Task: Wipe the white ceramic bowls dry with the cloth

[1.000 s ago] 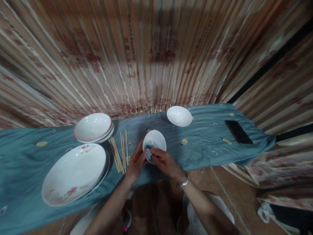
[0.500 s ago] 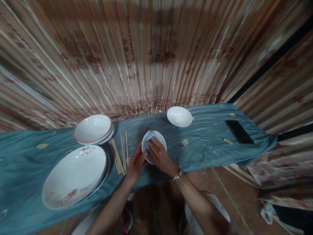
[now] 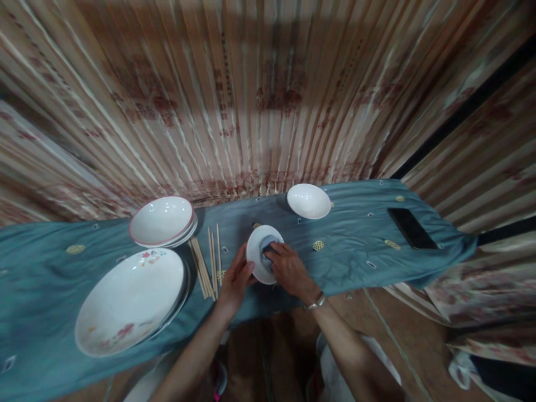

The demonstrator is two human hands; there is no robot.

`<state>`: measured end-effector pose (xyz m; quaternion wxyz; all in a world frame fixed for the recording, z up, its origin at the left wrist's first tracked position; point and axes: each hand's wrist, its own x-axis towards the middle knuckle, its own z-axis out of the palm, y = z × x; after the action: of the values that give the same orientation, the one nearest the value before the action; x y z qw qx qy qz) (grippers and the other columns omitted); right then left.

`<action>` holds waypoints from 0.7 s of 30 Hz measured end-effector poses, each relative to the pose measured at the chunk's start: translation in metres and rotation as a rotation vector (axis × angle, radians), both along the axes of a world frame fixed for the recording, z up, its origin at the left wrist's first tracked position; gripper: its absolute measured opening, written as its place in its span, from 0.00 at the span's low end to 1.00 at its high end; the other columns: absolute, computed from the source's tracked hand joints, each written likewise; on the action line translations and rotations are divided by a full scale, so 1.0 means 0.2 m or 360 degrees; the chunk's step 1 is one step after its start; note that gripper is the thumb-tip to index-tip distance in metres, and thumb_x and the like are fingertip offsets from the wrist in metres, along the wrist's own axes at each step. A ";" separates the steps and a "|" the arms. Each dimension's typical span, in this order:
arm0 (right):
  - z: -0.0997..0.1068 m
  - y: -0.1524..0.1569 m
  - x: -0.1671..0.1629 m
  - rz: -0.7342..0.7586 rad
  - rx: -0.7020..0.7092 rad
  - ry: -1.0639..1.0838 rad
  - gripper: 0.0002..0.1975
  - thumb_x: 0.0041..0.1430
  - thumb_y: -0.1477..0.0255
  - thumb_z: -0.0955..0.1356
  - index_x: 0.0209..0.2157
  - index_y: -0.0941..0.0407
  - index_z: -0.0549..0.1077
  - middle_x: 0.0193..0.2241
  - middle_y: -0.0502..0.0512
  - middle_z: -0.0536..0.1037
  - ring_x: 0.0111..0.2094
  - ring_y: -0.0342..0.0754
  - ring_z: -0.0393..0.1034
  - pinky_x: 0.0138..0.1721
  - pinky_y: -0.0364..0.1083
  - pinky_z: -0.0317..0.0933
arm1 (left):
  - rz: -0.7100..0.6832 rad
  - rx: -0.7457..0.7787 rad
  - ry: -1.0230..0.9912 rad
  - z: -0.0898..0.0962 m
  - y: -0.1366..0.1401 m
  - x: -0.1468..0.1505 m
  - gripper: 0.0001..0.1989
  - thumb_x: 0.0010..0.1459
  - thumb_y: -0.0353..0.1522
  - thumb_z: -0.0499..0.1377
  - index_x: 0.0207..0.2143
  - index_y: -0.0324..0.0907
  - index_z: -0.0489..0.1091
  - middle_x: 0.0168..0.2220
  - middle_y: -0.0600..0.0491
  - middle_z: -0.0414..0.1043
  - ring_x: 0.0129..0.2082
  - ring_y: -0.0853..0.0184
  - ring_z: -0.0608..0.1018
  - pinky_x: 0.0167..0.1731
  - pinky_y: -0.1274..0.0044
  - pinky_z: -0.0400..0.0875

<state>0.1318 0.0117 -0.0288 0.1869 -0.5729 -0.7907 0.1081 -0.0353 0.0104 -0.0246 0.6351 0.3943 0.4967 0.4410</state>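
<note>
The one view looks from the person's head, above the near side of the cloth-covered table [image 3: 347,262], facing forward and steeply down across it. It sits close, with the left hand [image 3: 234,280] and right hand [image 3: 293,272] over the table's near part, yet wide enough to take in the table's right end, the curtain [image 3: 268,123] behind the table and the floor [image 3: 412,349] before it.
</note>
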 end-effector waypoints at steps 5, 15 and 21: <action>-0.06 -0.02 0.02 0.0129 0.0000 0.0376 0.16 0.57 0.82 0.63 0.43 0.56 0.77 0.47 0.59 0.77 0.49 0.50 0.71 0.54 0.52 0.64 | 0.0003 0.0004 0.0006 0.00 0.01 0.00 0.45 0.45 0.50 0.66 0.63 0.41 0.60 0.47 0.45 0.75 0.42 0.58 0.78 0.35 0.72 0.77; -0.08 0.00 -0.03 0.0273 -0.0353 0.1239 0.14 0.59 0.75 0.65 0.45 0.55 0.77 0.50 0.57 0.78 0.52 0.52 0.72 0.55 0.53 0.64 | 0.0017 0.0000 0.0017 0.00 0.01 0.00 0.44 0.44 0.50 0.66 0.61 0.43 0.62 0.50 0.45 0.75 0.48 0.53 0.76 0.37 0.68 0.78; -0.12 0.02 -0.06 0.0256 -0.0320 0.1306 0.19 0.60 0.75 0.64 0.52 0.54 0.74 0.57 0.58 0.72 0.59 0.50 0.65 0.62 0.53 0.55 | -0.0020 -0.0015 0.0017 -0.01 0.00 0.00 0.44 0.46 0.50 0.65 0.63 0.43 0.60 0.57 0.43 0.70 0.54 0.51 0.73 0.40 0.69 0.77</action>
<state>0.1189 0.0149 -0.0535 0.4202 -0.4344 -0.6785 0.4177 -0.0360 0.0112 -0.0263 0.6370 0.3968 0.4997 0.4325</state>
